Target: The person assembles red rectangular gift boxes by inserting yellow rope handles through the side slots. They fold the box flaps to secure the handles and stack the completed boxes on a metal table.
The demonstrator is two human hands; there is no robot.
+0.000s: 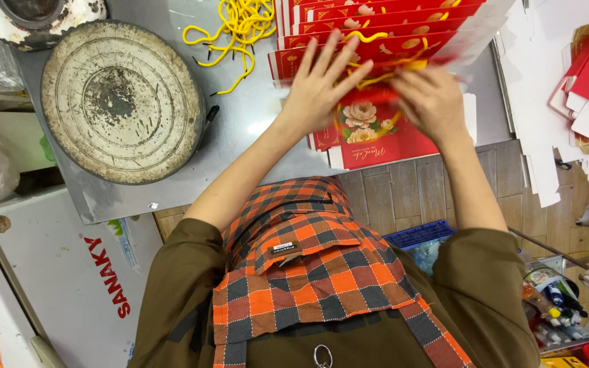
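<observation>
Checked orange-and-grey apron fabric [308,272] fills the near part of the view, over olive-brown sleeves [172,293]. From there both bare forearms reach out to a grey metal tabletop [240,129]. Left hand [318,85] lies with fingers spread wide and flat on top of a red paper bag [376,133] printed with pale flowers, pressing it down without gripping. Right hand [433,101] is curled over the same bag just beside the left, fingers bent inward around a yellow cord handle [390,71] that loops across the bag's upper edge; whether the cord is actually pinched is blurred and hard to tell. The bag rests at the table's near edge, partly overhanging a tiled floor [403,197]. Beyond the hands, more red bags [376,20] are fanned in an overlapping row. To the left of those sits a loose heap of yellow cords [236,27], and further left a round, worn metal disc [122,102]. White flat card blanks [553,82] pile up at the right
</observation>
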